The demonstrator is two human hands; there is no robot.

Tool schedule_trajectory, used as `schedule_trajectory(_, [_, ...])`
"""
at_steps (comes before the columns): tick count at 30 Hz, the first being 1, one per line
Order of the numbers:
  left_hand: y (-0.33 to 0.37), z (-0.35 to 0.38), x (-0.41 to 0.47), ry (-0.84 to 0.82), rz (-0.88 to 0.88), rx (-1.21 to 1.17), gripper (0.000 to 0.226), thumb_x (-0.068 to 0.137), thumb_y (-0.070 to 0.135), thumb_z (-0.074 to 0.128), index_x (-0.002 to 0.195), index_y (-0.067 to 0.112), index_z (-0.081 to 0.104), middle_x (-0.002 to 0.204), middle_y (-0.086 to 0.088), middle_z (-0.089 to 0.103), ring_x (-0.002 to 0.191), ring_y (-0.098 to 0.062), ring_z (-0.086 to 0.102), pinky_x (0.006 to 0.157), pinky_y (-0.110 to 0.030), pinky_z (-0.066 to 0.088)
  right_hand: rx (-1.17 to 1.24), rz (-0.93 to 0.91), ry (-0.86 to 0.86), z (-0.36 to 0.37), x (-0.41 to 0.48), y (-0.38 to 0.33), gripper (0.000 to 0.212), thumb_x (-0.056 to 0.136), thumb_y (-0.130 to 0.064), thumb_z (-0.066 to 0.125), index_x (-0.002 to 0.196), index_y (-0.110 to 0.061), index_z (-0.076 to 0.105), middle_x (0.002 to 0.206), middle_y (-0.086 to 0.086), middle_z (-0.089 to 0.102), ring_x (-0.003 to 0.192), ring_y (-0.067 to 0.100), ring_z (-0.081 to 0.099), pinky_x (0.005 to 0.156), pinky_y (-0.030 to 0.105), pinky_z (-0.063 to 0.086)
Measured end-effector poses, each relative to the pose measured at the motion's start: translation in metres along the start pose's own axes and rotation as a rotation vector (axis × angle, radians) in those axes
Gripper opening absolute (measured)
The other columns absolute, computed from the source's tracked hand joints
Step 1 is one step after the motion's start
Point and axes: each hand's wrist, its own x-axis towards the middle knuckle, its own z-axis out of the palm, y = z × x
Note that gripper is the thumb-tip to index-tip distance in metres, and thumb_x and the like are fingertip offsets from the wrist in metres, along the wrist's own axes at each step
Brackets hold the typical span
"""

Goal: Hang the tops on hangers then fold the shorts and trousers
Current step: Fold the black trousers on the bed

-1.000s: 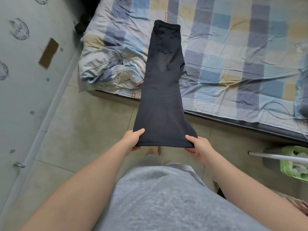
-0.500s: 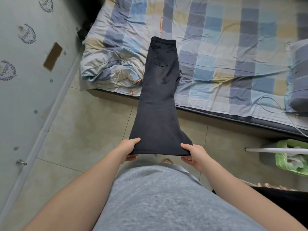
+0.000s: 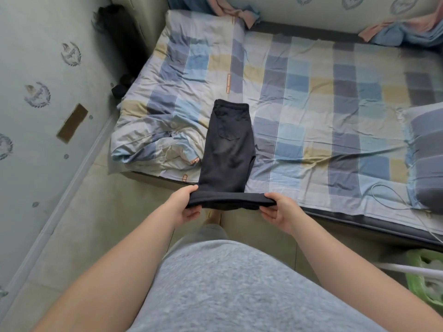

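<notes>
The bed (image 3: 311, 104) fills most of the view, covered by a creased sheet checked in blue, grey and pale yellow. The wall (image 3: 36, 68) with leafy emblems runs along the left, and the tiled floor (image 3: 96, 224) lies between it and the bed's near edge. The person's grey top (image 3: 239, 288) takes up the bottom of the frame and hides the floor below the hands. A striped pillow (image 3: 426, 149) lies at the bed's right edge, and a crumpled bundle of bedding (image 3: 153, 144) sits at its near left corner. The dark trousers (image 3: 227, 149) lie lengthwise just right of that bundle, waistband away from the person and flat on the sheet, back pocket up, the legs reaching out past the near edge. A black bag (image 3: 119, 27) stands in the room's far left corner. Pink and blue clothes (image 3: 395, 29) are heaped along the far edge. A green basket (image 3: 426, 283) shows at the lower right, and a thin white cable (image 3: 388, 200) loops on the sheet near the pillow.

Both arms stretch forward. The left hand (image 3: 185, 207) pinches the left end of the trousers' turned-over leg, thumb on top and fingers curled beneath. The right hand (image 3: 278, 212) pinches the right end likewise. The cloth between them appears doubled, though blur hides the hem.
</notes>
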Motion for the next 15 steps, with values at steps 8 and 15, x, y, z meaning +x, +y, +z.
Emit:
schedule_trajectory(8, [0.155, 0.024, 0.057, -0.106, -0.058, -0.02, 0.034, 0.094, 0.04, 0.064, 0.119, 0.019, 0.06, 0.106, -0.007, 0.063, 0.079, -0.02, 0.065, 0.066, -0.036, 0.054, 0.055, -0.006, 0.09, 0.069, 0.057, -0.124, 0.008, 0.093, -0.021, 0.067, 0.093, -0.015, 0.061, 0.098, 0.009, 0.06, 0.078, 0.022, 0.069, 0.064, 0.034, 0.053])
schedule_trajectory(15, [0.282, 0.06, 0.13, -0.128, -0.128, -0.006, 0.026, 0.098, 0.039, 0.055, 0.107, 0.015, 0.058, 0.082, -0.006, 0.06, 0.078, -0.018, 0.06, 0.072, -0.034, 0.049, 0.126, 0.033, 0.223, 0.132, 0.129, -0.224, 0.01, 0.095, -0.024, 0.065, 0.095, -0.016, 0.06, 0.102, 0.01, 0.058, 0.08, 0.02, 0.069, 0.064, 0.034, 0.054])
